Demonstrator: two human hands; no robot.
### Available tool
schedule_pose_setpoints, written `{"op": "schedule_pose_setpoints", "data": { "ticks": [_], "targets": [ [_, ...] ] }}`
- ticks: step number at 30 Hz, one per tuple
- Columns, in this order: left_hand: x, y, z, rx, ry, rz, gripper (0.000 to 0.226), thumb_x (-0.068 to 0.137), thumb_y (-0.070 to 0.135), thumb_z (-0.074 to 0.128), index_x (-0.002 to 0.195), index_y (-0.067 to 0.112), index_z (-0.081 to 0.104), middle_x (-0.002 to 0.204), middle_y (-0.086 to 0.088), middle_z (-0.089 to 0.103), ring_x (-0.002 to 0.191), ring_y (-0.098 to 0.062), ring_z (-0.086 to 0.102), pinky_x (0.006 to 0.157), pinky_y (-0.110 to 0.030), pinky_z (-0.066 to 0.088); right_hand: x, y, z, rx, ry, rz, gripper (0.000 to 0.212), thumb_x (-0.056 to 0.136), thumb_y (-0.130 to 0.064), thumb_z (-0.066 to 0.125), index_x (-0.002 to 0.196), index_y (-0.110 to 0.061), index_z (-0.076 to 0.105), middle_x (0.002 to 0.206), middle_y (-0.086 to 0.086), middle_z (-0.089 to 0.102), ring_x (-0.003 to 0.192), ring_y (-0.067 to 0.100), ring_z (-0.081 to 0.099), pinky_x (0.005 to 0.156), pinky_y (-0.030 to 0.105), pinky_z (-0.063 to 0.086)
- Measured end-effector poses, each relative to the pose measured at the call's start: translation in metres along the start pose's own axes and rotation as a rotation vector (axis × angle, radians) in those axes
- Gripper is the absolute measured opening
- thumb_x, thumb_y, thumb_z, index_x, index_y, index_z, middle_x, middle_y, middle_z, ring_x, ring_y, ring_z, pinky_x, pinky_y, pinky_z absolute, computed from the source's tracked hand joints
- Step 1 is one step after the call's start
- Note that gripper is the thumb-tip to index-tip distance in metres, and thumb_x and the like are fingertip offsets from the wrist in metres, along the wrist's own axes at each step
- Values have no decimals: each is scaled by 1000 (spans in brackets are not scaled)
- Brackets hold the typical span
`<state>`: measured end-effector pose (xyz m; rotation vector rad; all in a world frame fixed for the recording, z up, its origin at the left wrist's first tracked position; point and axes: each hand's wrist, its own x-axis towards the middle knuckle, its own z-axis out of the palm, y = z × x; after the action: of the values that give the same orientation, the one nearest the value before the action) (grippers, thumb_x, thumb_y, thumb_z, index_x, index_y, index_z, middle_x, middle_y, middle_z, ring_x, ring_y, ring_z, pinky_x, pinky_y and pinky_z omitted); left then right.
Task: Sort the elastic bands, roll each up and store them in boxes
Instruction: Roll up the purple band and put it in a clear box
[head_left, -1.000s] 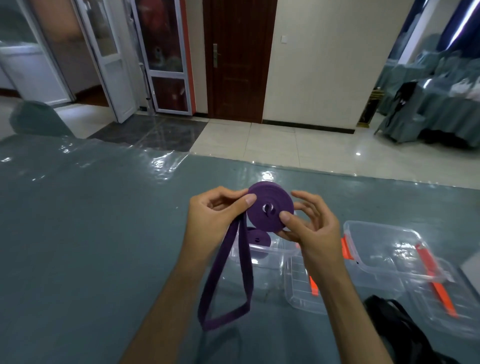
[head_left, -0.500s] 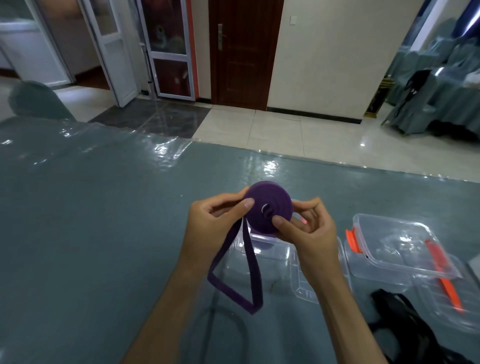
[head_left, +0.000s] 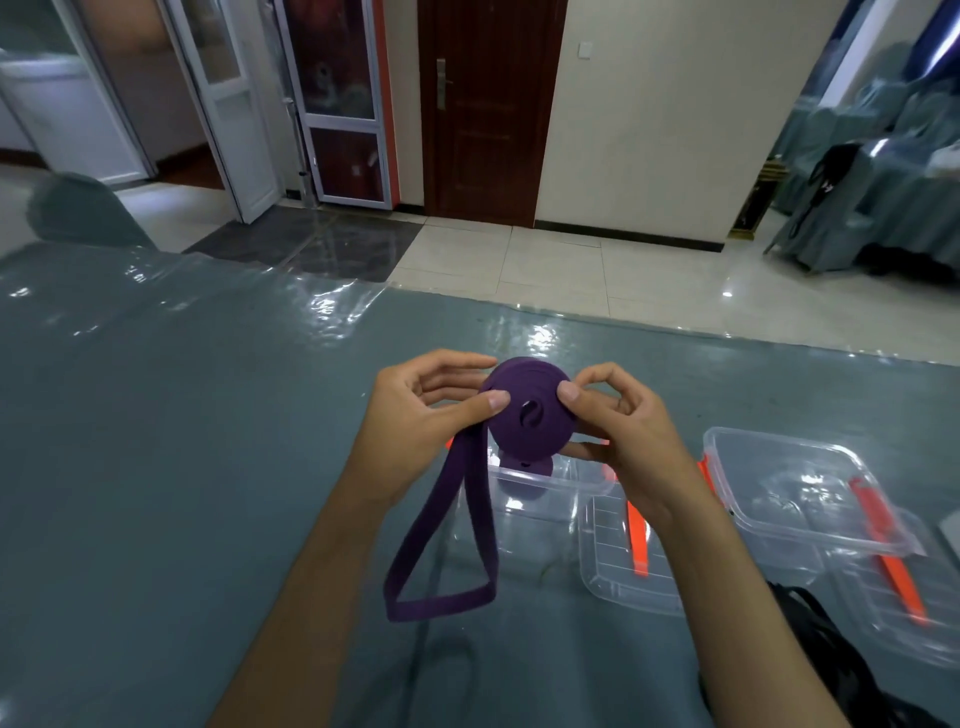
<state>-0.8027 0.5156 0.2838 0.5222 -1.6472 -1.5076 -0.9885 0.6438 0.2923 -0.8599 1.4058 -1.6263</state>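
A purple elastic band (head_left: 530, 410) is wound into a thick roll held up above the table. My left hand (head_left: 415, 421) pinches its left side with thumb in front. My right hand (head_left: 618, 421) grips its right side, thumb on the roll's face. A loose loop of the same band (head_left: 441, 551) hangs down from the roll to just above the table. Below the roll, a clear plastic box (head_left: 561, 483) holds another purple roll (head_left: 522, 475), partly hidden by my hands.
A clear lid with an orange clip (head_left: 623, 556) lies right of that box. A second clear box (head_left: 800, 478) and its lid (head_left: 914, 613) sit at the right. Black bands (head_left: 821, 649) lie at the lower right. The table has a shiny teal cover (head_left: 182, 441).
The roll has turned in my hands and the camera view has shifted. The hanging loop is shorter than a second ago and swings slightly.
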Motion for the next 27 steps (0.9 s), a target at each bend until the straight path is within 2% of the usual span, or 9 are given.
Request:
{"op": "schedule_pose_setpoints", "data": {
  "ticks": [3,5,11,13,16,20,24,27],
  "targets": [
    [4,-2,0,-8,-25,-16,38,74,19,95,105,33,79,98,-3,82,92,-15,79,81,-20,60,1,0,-9,-14,-76,9,46,85,-32,83,128,-31,68,107,20,79,102,37,78,75,47,66],
    [5,-5,0,-19,-41,-31,40,74,17,95,107,32,78,99,-5,82,93,-18,79,81,-22,61,2,-2,-13,-23,-121,-12,55,87,-28,83,138,-36,64,110,21,78,103,36,78,75,51,66],
    [11,-9,6,-33,-70,-30,44,75,23,95,114,31,75,103,-5,82,97,-20,79,81,-25,62,5,1,-14,-150,-55,-162,31,86,-32,84,115,-20,80,111,9,80,96,32,80,64,48,67],
    [12,-10,8,-46,-77,-21,43,78,20,94,115,31,75,104,-5,82,100,-20,79,83,-24,61,5,4,-14,-131,-10,-180,31,85,-32,85,112,-18,81,108,11,80,94,33,80,63,51,67],
    [12,-19,7,-54,-105,-41,42,83,21,90,120,30,73,107,-6,81,102,-21,79,87,-22,60,3,11,-14,-113,38,-190,32,81,-32,86,110,-18,81,105,12,80,92,33,80,62,48,67],
    [3,-52,-15,9,-228,-212,43,89,37,82,130,31,69,116,-7,80,113,-22,76,102,-29,57,0,14,-15,-84,119,-200,36,81,-30,85,112,-14,80,103,12,81,89,34,80,62,46,67],
    [-18,-111,-46,140,-300,-391,42,95,34,73,135,22,66,129,2,76,126,-13,68,116,-38,49,-2,10,-15,-44,150,-220,37,82,-31,84,113,-13,79,103,12,81,89,32,80,61,40,67],
    [-37,-151,-65,226,-355,-527,48,92,34,80,138,29,66,141,13,68,136,-5,58,120,-40,43,-2,8,-13,-12,151,-228,35,84,-32,84,114,-15,79,105,12,81,91,31,80,61,40,66]
  ]
}}
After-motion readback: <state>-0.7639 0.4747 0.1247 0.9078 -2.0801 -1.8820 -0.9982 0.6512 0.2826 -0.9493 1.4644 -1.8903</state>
